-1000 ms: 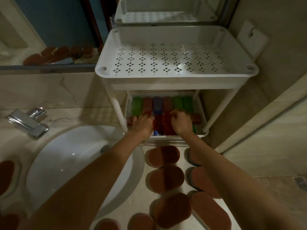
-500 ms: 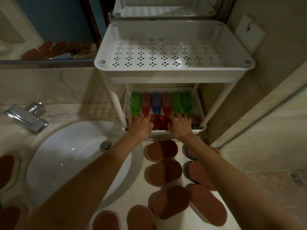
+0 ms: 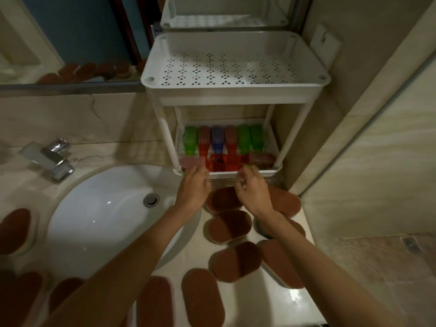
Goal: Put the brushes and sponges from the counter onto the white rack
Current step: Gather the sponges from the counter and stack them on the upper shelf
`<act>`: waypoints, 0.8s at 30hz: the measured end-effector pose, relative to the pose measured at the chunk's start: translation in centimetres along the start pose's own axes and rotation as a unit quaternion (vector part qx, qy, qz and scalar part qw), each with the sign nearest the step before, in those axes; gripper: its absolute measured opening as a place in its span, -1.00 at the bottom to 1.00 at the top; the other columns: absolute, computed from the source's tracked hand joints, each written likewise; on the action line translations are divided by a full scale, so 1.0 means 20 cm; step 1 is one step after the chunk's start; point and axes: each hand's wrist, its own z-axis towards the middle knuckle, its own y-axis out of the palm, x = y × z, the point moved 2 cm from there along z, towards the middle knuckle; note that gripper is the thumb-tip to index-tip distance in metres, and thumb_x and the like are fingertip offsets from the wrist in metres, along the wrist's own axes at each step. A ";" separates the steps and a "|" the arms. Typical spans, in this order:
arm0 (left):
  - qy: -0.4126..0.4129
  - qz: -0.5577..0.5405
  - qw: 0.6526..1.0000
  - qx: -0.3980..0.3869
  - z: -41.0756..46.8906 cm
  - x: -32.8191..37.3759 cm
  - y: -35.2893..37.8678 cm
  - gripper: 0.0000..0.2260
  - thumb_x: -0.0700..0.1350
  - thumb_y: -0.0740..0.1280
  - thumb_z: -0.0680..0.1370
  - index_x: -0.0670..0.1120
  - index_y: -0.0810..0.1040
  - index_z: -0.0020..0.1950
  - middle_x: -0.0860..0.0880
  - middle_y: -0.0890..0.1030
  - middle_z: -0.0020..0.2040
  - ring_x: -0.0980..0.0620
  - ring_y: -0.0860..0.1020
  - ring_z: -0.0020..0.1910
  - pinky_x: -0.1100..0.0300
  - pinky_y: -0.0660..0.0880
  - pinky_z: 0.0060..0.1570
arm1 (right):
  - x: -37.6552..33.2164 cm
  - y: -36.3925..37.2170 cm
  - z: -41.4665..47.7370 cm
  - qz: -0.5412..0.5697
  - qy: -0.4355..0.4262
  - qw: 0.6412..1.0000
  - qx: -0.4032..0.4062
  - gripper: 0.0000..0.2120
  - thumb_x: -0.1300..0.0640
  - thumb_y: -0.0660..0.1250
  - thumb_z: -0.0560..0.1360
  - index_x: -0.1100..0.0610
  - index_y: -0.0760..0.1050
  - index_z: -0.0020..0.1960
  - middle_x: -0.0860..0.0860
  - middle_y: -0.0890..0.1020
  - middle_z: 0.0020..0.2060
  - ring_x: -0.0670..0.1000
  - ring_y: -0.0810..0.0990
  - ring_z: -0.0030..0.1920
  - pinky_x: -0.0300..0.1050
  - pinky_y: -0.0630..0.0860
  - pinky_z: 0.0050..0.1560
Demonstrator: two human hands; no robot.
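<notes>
At far left on the counter (image 3: 259,300) lie a few brown sponges (image 3: 14,228), partly cut off by the frame edge, with a chrome tap (image 3: 50,159) beyond them and a white sink (image 3: 101,220) to their right. Right of the sink both hands reach toward the near edge of the rack's (image 3: 233,90) lower shelf. The left hand (image 3: 193,187) has its fingers curled loosely just below a pink brush (image 3: 192,160) at the shelf's near left corner; whether it grips the brush cannot be told. The right hand (image 3: 253,192) is half closed with fingers bent toward a red brush (image 3: 260,158) at the near right corner, and contact there is blurred too. Between and beyond them a row of green, red and blue brushes (image 3: 218,140) stands side by side on the lower shelf. The upper shelf holds nothing visible. Below the hands, more oval brown sponges (image 3: 227,226) lie in two loose columns on the counter, near to far.
</notes>
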 end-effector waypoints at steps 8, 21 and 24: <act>-0.039 -0.022 0.988 -0.147 -0.06 -0.09 0.21 -0.58 -0.22 0.35 0.50 -0.12 0.44 0.35 -0.12 0.52 0.32 -0.09 0.47 0.32 0.06 0.40 0.32 | 0.17 0.15 -0.22 -0.094 0.011 0.952 -0.291 -0.45 0.08 0.44 0.39 0.13 0.40 0.34 0.13 0.39 0.27 0.15 0.38 0.28 -0.07 0.34 0.29; -0.081 0.042 0.983 -0.158 -0.03 -0.03 0.25 -0.56 -0.18 0.52 0.32 -0.18 0.37 0.07 -0.19 0.52 0.14 -0.17 0.50 0.16 0.02 0.45 0.07 | 0.16 0.12 -0.23 -0.150 0.028 0.952 -0.265 -0.45 -0.01 0.50 0.32 0.20 0.39 0.18 0.14 0.51 0.17 0.14 0.39 0.19 -0.03 0.38 0.12; -0.091 0.014 0.989 -0.114 -0.07 -0.05 0.22 -0.62 -0.22 0.51 0.31 -0.12 0.32 -0.09 -0.18 0.57 0.06 -0.16 0.52 0.13 0.03 0.47 0.02 | 0.15 0.10 -0.26 -0.097 0.035 0.965 -0.243 -0.61 0.08 0.49 0.35 0.15 0.38 0.04 0.11 0.54 0.03 0.13 0.41 0.15 -0.06 0.35 -0.01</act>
